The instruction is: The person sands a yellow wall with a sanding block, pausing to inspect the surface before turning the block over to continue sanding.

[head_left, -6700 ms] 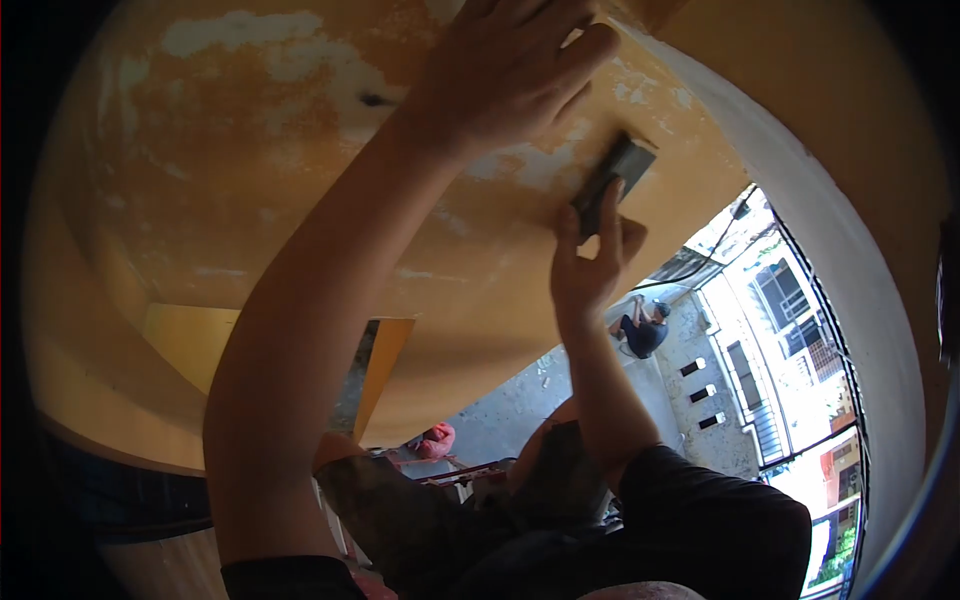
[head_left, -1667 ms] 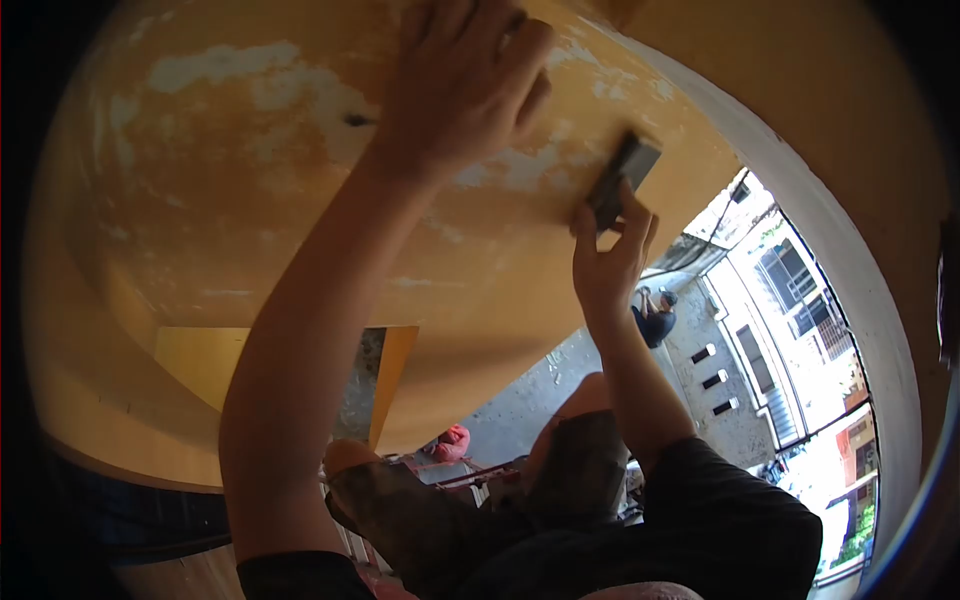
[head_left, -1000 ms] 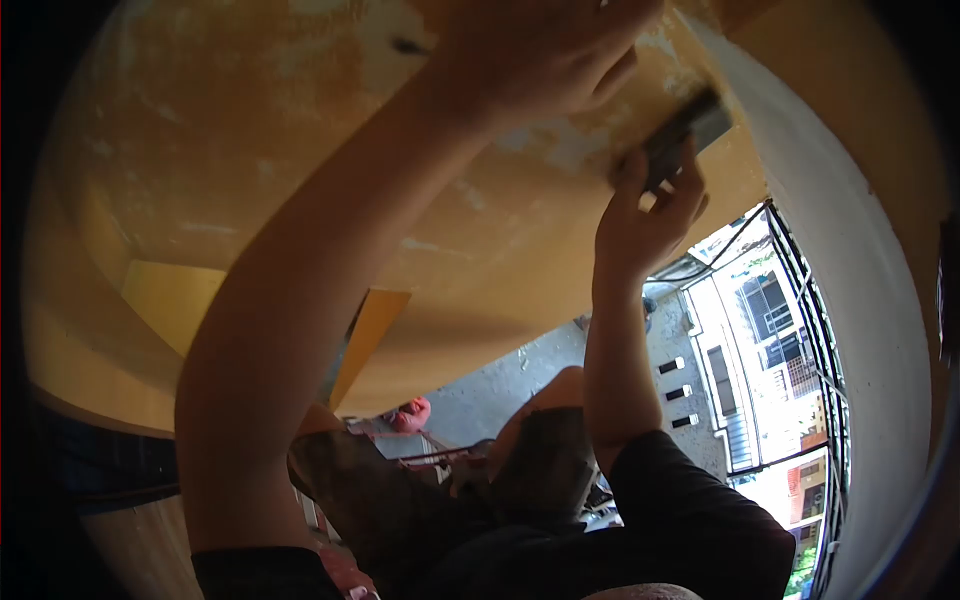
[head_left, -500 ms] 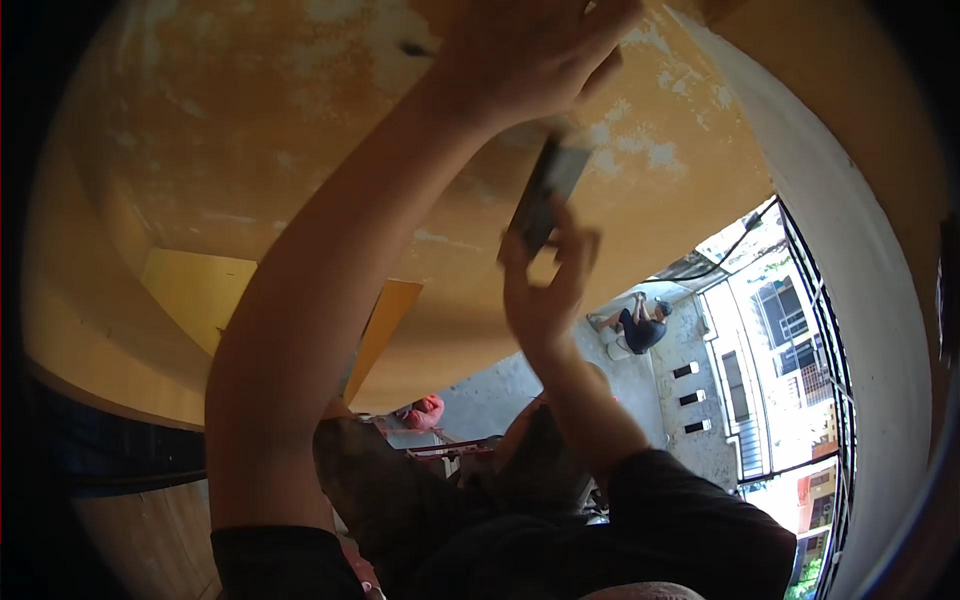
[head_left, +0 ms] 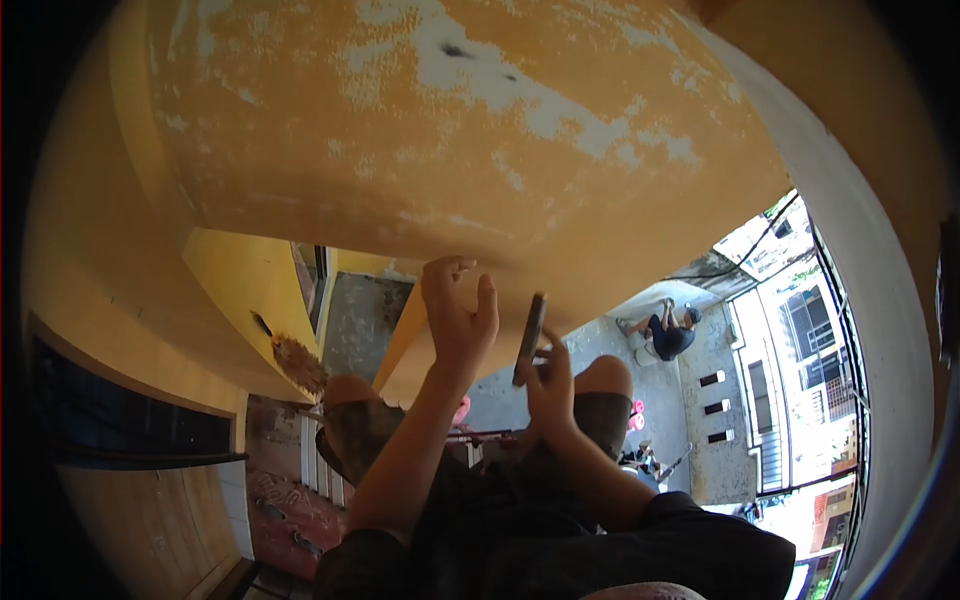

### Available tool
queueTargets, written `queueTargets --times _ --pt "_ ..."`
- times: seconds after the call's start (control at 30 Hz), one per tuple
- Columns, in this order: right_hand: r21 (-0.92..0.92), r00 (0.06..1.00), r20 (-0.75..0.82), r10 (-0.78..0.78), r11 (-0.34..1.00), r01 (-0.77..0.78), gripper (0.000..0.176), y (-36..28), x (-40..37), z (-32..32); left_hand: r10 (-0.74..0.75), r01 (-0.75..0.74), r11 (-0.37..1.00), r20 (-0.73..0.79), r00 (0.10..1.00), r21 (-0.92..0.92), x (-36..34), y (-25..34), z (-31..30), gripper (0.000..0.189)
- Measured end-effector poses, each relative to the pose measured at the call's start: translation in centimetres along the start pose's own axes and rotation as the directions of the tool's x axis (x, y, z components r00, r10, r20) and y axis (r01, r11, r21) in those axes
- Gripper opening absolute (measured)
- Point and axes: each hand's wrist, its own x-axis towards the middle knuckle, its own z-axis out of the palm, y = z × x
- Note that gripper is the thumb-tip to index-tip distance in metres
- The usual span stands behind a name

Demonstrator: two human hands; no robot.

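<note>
My left hand [head_left: 460, 315] is raised before the patchy yellow-orange wall [head_left: 400, 140], with its thumb apart from loosely bent fingers and nothing visible in it. To its right, my right hand [head_left: 550, 385] grips a flat, dark, narrow tool [head_left: 532, 335], seen nearly edge-on and tilted slightly. The tool does not visibly touch the wall. Pale patches show through the wall's paint, along with two small dark marks near the top.
Below are my bare knees and a red bar. A brush-like thing [head_left: 298, 362] lies on a yellow ledge [head_left: 230, 310] at left. Another person [head_left: 672, 335] sits low beside a wall at right. Railings [head_left: 840, 400] run along the far right.
My left hand has come down from high on the wall to beside my right hand. The right hand and its tool are lower, and the view has shifted, showing more wall and the ledge.
</note>
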Motion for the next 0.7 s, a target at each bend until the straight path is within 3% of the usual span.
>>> queueTargets --times 0.03,0.1,0.13,0.2,0.23,0.3,0.33,0.4,0.47,0.5,0.57,0.63,0.7 --pt "0.057 1.0 -0.019 -0.016 0.998 0.017 0.053 -0.2 0.8 -0.2 -0.011 0.011 1.0 0.009 1.0 0.006 -0.9 -0.2 0.2 0.029" --pt "0.198 0.999 -0.03 -0.042 0.979 0.047 0.052 -1.2 1.8 -0.2 -0.306 0.326 0.942 0.2 0.931 -0.078 -2.2 0.0 0.1 0.032" --pt "0.253 0.998 -0.013 -0.054 0.966 0.055 0.052 -1.9 1.9 -0.2 -0.315 0.333 0.941 0.201 0.928 -0.063 -2.5 0.2 -0.1 0.032" --pt "0.278 0.998 -0.017 -0.062 0.958 0.064 0.052 -2.7 1.7 0.5 -0.424 0.46 0.888 0.405 0.81 0.009 -2.2 0.9 -0.7 0.039" --pt "0.295 0.996 -0.033 -0.083 0.951 0.089 0.052 -2.9 1.7 0.8 -0.422 0.455 0.89 0.408 0.81 0.018 -2.0 1.4 -1.0 0.039" --pt "0.311 0.997 0.029 -0.077 0.948 0.065 0.053 -2.7 1.2 0.8 -0.508 0.58 0.814 0.509 0.695 0.021 -1.6 2.6 -1.5 0.043" --pt "0.334 0.996 0.051 -0.075 0.941 0.054 0.054 -2.3 1.1 0.9 -0.509 0.578 0.815 0.511 0.693 0.028 -1.4 3.2 -1.8 0.043" --pt "0.362 0.995 0.077 -0.068 0.932 0.035 0.055 -2.7 0.7 1.5 -0.557 0.711 0.703 0.605 0.569 -0.021 -1.4 3.7 -2.5 0.042" --pt "0.593 0.982 0.189 -0.014 0.798 -0.103 0.057 -3.6 0.3 1.6 -0.509 0.72 0.69 0.659 0.554 -0.072 -1.4 3.1 -3.1 0.041" --pt "0.596 0.981 0.192 -0.008 0.795 -0.11 0.057 -3.5 0.3 1.7 -0.449 0.728 0.673 0.71 0.543 -0.132 -1.3 2.9 -3.3 0.04" --pt "0.748 0.957 0.289 -0.024 0.63 -0.21 0.056 -3.5 0.3 1.4 -0.493 0.769 0.626 0.699 0.518 -0.128 -1.0 3.3 -4.0 0.037" --pt "0.747 0.948 0.318 -0.009 0.619 -0.244 0.057 -3.4 0.3 1.2 -0.534 0.805 0.579 0.685 0.495 -0.13 -0.9 3.4 -4.3 0.035" --pt "0.57 0.981 0.183 0.069 0.805 -0.163 0.059 -3.0 0.6 1.4 -0.565 0.766 0.626 0.591 0.576 -0.147 -1.0 2.9 -4.3 0.031"
